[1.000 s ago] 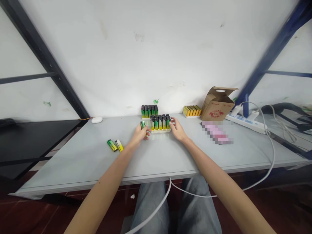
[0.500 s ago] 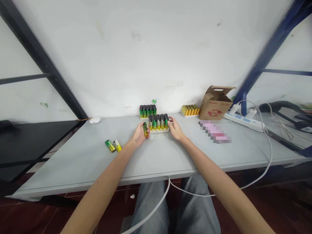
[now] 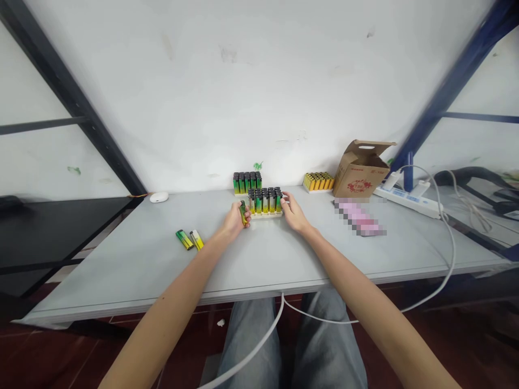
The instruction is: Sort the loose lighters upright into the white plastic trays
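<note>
Closed round a green and yellow lighter [image 3: 243, 213], my left hand [image 3: 234, 220] is at the left end of a white tray [image 3: 267, 215] filled with upright lighters [image 3: 265, 201]. My right hand [image 3: 294, 213] rests at the tray's right end, its fingers against the end lighters; whether they grip anything is hard to tell. Two loose lighters lie to the left, one green [image 3: 185, 240] and one white and yellow [image 3: 197, 240]. Behind the front tray stands another group of green lighters [image 3: 247, 183].
Yellow lighters [image 3: 318, 181] stand in a tray beside an open cardboard box [image 3: 360, 173]. A pixelated pink item [image 3: 359, 216] lies before the box. Farther right is a white power strip [image 3: 409, 201] with cables. A small white case [image 3: 159, 197] sits back left.
The view has shifted slightly. Both hands keep nearly the same places at the tray, and the lighter is still in my left hand.
</note>
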Motion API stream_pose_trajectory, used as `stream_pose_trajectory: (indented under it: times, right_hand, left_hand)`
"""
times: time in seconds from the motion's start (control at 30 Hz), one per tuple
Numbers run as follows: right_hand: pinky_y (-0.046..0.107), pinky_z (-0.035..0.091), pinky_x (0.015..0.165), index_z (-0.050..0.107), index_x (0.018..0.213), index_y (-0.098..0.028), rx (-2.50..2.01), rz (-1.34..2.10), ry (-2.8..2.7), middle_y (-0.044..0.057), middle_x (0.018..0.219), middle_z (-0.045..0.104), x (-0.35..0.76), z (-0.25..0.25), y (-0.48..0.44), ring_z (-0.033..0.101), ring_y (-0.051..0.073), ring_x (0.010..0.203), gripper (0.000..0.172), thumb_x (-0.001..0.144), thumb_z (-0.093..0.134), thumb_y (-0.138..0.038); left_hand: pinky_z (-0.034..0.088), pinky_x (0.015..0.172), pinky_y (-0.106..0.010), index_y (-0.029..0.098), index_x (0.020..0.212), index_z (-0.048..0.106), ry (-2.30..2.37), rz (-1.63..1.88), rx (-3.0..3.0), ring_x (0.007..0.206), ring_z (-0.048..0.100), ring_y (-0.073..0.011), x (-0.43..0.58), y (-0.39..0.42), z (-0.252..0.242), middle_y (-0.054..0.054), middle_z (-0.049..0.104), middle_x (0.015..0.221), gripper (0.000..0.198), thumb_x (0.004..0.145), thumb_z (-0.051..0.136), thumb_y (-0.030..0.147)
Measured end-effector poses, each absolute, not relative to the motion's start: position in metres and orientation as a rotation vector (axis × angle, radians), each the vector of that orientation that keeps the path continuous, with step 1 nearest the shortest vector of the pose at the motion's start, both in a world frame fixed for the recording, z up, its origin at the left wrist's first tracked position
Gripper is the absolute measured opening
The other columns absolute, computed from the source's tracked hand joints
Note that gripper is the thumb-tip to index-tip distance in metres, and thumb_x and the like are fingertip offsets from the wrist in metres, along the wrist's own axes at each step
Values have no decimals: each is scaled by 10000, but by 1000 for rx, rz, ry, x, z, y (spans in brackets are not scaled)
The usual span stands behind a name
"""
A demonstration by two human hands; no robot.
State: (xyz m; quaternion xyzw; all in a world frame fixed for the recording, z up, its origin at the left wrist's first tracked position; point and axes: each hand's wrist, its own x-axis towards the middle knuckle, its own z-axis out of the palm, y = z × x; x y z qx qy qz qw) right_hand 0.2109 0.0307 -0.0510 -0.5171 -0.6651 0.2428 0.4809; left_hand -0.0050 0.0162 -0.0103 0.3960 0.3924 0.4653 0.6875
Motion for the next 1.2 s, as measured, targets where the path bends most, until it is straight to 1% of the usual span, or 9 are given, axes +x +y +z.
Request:
stream_pose_trajectory:
  times: [0.23, 0.4, 0.53, 0.77, 0.93, 1.2]
  right_hand:
    - [398, 454, 892, 388, 1365, -176, -1249, 590, -1612, 124, 1171, 561, 212, -53, 32, 574, 210, 931, 578, 941, 318, -561]
    - [405, 448, 908, 385, 1364, -176, -1231, 609, -1610, 126, 1175, 557, 212, -54, 33, 578, 206, 915, 582, 940, 321, -569]
    - [408, 451, 899, 384, 1367, -178, -1241, 612, -1606, 130, 1187, 552, 211, -53, 33, 577, 208, 914, 577, 941, 321, -562]
    - [402, 454, 896, 392, 1360, -169, -1219, 597, -1608, 123, 1160, 562, 212, -56, 35, 577, 198, 899, 572, 944, 328, -557]
    - [389, 466, 870, 400, 1354, -187, -1215, 597, -1610, 115, 1149, 564, 213, -58, 37, 577, 198, 902, 565, 944, 323, -569]
    - [406, 450, 922, 394, 1364, -187, -1238, 609, -1610, 121, 1175, 560, 213, -55, 34, 579, 213, 953, 572, 944, 313, -566]
  left_hand:
    - [313, 406, -191, 197, 719, 420, 903, 1081, 871, 469, 397, -108, -2, 17, -10, 33, 371, 576, 242, 915, 334, 309]
    - [297, 392, -184, 194, 720, 418, 912, 1085, 868, 453, 389, -105, -2, 17, -10, 35, 365, 566, 247, 918, 303, 286]
    - [305, 398, -184, 189, 729, 429, 903, 1076, 879, 458, 401, -103, -3, 16, -10, 31, 374, 572, 256, 919, 273, 261]
    - [318, 405, -189, 188, 742, 439, 873, 1061, 893, 463, 414, -108, -4, 16, -11, 26, 394, 573, 259, 926, 280, 275]
    - [320, 405, -198, 188, 740, 444, 860, 1043, 901, 464, 418, -117, -5, 18, -13, 22, 398, 570, 266, 924, 272, 276]
    - [376, 454, -208, 185, 749, 463, 782, 968, 939, 511, 455, -127, -11, 18, -14, 9, 418, 601, 275, 913, 260, 272]
